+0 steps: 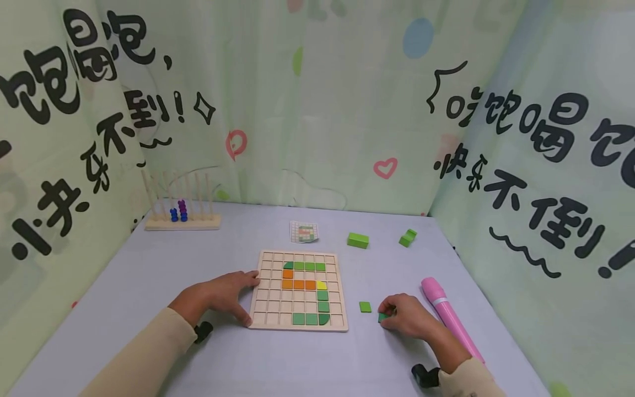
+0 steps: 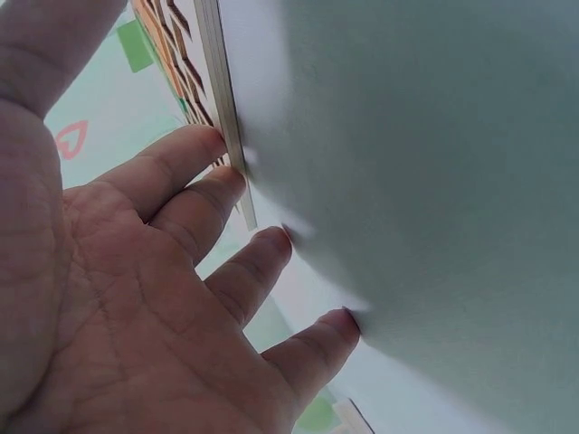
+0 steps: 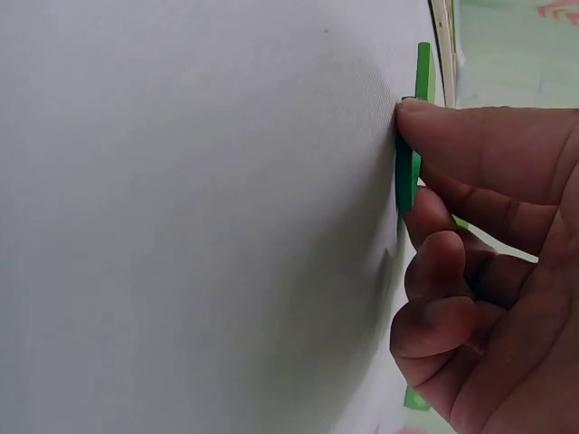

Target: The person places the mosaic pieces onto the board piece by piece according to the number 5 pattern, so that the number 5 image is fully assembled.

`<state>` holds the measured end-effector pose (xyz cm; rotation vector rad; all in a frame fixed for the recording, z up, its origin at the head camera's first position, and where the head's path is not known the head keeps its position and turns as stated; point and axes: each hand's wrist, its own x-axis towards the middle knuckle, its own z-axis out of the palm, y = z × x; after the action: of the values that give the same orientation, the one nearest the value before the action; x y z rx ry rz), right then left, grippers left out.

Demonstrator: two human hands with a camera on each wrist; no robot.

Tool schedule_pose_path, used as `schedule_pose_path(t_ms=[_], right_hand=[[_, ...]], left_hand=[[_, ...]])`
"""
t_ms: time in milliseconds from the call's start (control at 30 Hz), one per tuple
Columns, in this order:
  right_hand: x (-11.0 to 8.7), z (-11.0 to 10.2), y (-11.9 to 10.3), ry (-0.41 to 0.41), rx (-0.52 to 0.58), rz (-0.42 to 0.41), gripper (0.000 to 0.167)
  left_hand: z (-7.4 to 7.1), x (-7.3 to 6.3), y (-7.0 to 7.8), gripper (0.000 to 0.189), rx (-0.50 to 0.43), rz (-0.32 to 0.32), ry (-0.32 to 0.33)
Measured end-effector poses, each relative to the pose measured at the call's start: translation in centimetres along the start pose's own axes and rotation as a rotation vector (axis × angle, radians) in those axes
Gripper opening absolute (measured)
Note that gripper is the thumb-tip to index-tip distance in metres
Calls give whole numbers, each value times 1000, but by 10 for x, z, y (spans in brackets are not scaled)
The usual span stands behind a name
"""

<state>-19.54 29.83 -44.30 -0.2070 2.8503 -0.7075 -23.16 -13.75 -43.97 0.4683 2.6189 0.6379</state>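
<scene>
A wooden grid board (image 1: 273, 304) lies flat on the table, with orange, yellow and green tiles set in an S-like shape. My left hand (image 1: 220, 295) steadies its left side, fingers spread; in the left wrist view two fingertips meet the board's edge (image 2: 217, 81) and the others rest on the table. To the right of the board, my right hand (image 1: 409, 315) pinches a dark green tile (image 3: 407, 172) between thumb and fingers, low at the tabletop. Between that hand and the board lies a lighter green square tile (image 1: 365, 307).
A pink microphone-shaped stick (image 1: 452, 320) lies just right of my right hand. Behind the board are a pattern card (image 1: 303, 232), a green block stack (image 1: 358, 240) and more green blocks (image 1: 408, 237). A peg counting frame (image 1: 182, 222) stands back left. Printed curtains surround the table.
</scene>
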Motion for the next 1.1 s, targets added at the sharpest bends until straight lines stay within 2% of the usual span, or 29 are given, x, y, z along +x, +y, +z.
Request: schedule_pose_path(t_ms=[167, 433, 600, 833, 1100], right_hand=[[4, 1, -2, 3, -13, 23, 22], [12, 4, -10, 33, 39, -47, 13], [21, 11, -32, 19, 99, -123, 9], [38, 32, -72, -64, 169, -258, 5], [52, 53, -109, -127, 185, -320, 6]], left_hand=[[1, 0, -2, 101, -13, 8, 4], [3, 4, -7, 101, -15, 14, 10], [3, 4, -6, 101, -19, 7, 14], [3, 7, -8, 100, -28, 2, 11], [3, 7, -11, 101, -49, 17, 9]])
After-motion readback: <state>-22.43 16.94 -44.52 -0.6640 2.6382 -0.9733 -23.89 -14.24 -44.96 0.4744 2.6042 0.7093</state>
